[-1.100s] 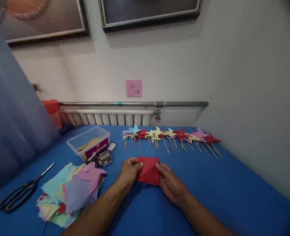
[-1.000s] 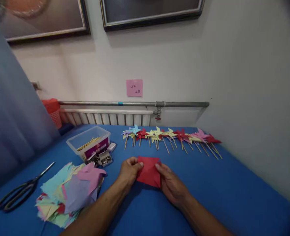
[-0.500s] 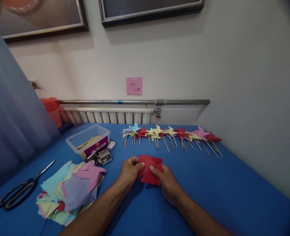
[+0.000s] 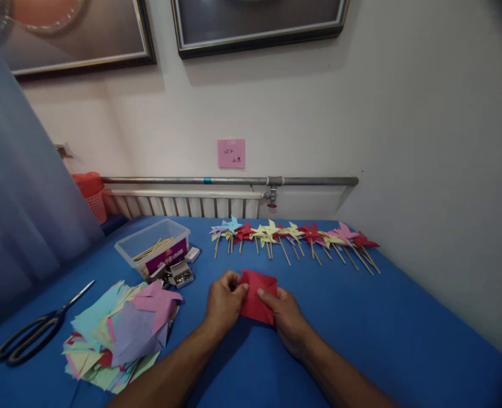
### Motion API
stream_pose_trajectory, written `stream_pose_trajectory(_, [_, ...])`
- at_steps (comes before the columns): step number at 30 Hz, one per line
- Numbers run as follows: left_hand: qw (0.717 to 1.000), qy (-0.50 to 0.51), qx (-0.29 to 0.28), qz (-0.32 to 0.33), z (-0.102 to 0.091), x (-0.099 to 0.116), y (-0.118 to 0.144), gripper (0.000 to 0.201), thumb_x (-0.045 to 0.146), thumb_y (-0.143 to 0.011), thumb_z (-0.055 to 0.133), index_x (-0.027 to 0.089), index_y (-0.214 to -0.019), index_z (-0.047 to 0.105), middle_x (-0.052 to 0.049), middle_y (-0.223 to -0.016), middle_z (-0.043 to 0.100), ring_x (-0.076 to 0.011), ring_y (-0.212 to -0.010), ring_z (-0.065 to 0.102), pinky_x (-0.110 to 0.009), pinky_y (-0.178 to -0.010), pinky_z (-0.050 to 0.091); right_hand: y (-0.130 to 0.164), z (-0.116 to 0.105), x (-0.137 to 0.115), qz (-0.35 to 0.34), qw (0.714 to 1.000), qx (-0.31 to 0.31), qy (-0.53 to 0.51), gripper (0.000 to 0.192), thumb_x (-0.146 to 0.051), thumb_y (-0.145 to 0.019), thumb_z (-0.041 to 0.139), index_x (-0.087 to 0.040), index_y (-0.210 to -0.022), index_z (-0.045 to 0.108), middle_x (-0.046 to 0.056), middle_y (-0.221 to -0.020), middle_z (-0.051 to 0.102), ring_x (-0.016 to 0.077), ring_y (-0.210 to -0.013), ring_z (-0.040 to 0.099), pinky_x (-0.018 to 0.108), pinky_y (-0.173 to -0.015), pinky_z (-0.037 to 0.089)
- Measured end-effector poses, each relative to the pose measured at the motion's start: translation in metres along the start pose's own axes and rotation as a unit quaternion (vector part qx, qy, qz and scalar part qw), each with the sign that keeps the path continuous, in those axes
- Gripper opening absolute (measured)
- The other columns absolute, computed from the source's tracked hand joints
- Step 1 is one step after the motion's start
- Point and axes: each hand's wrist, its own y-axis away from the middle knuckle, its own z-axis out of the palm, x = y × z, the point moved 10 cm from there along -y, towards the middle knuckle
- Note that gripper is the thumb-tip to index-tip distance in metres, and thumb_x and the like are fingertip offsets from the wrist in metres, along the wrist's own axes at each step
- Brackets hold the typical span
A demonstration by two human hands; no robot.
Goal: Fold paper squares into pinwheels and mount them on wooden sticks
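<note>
Between both hands, above the blue table, is a red paper square (image 4: 257,309) with cuts in it. My left hand (image 4: 225,300) pinches its left edge between thumb and fingers. My right hand (image 4: 287,314) grips the right side, its thumb lying on the paper's face near the middle. The fingers behind the sheet are hidden. To the left lies a pile of coloured paper squares (image 4: 138,334), with a pink cut piece (image 4: 159,303) on top. A small open box of metal pins (image 4: 181,276) sits beyond the pile.
Black-handled scissors (image 4: 42,328) lie at the far left. A clear plastic tub (image 4: 127,249) holds thin wooden sticks. Several finished paper pinwheels (image 4: 270,231) line the back of the blue table (image 4: 361,340). Behind them are a radiator (image 4: 182,205) and a pipe (image 4: 319,181).
The red paper's lower left part has shifted, and the gap at its lower edge no longer shows. Both hands keep hold of it. The view has tilted slightly upward.
</note>
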Motion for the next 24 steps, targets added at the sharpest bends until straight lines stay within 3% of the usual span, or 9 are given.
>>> stream_pose_trajectory(8, [0.988,-0.124,-0.011,0.093,0.003,0.018,0.007,0.009,0.020,-0.080,0.056,0.018,-0.072,0.061,0.002,-0.068,0.060,-0.0122,-0.064,0.051,-0.024,-0.062,0.037,-0.003,-0.003,0.004,0.006,1.000,-0.004,0.015,0.038,-0.047,-0.071,0.082,-0.017,-0.094,0.076,0.009,-0.086,0.080,0.0290,-0.083,0.074,0.045,-0.084,0.054])
stream_pose_trajectory(16, [0.973,-0.141,-0.002,0.181,0.001,0.047,0.016,0.020,0.014,-0.084,0.054,0.021,-0.085,0.072,-0.002,-0.083,0.070,-0.0164,-0.080,0.062,-0.027,-0.075,0.042,-0.004,-0.002,0.000,-0.008,1.000,-0.003,0.010,0.043,-0.052,-0.070,0.082,-0.017,-0.094,0.076,0.009,-0.089,0.080,0.0276,-0.084,0.073,0.044,-0.088,0.053])
stream_pose_trajectory(21, [0.970,-0.164,0.024,0.177,-0.005,0.045,0.016,0.016,0.012,-0.083,0.056,0.021,-0.080,0.069,-0.001,-0.077,0.067,-0.0158,-0.073,0.059,-0.026,-0.069,0.039,-0.002,-0.001,-0.001,-0.003,1.000,-0.004,0.011,0.043,-0.053,-0.070,0.082,-0.017,-0.092,0.076,0.009,-0.087,0.079,0.0273,-0.083,0.073,0.042,-0.085,0.053])
stream_pose_trajectory(24, [0.951,-0.217,0.011,0.221,0.002,0.049,0.020,0.017,0.010,-0.085,0.053,0.020,-0.079,0.065,-0.002,-0.078,0.064,-0.0158,-0.074,0.057,-0.027,-0.071,0.040,-0.002,-0.002,0.000,-0.001,1.000,-0.005,0.015,0.042,-0.054,-0.070,0.081,-0.017,-0.089,0.075,0.008,-0.084,0.078,0.0258,-0.080,0.072,0.040,-0.082,0.052])
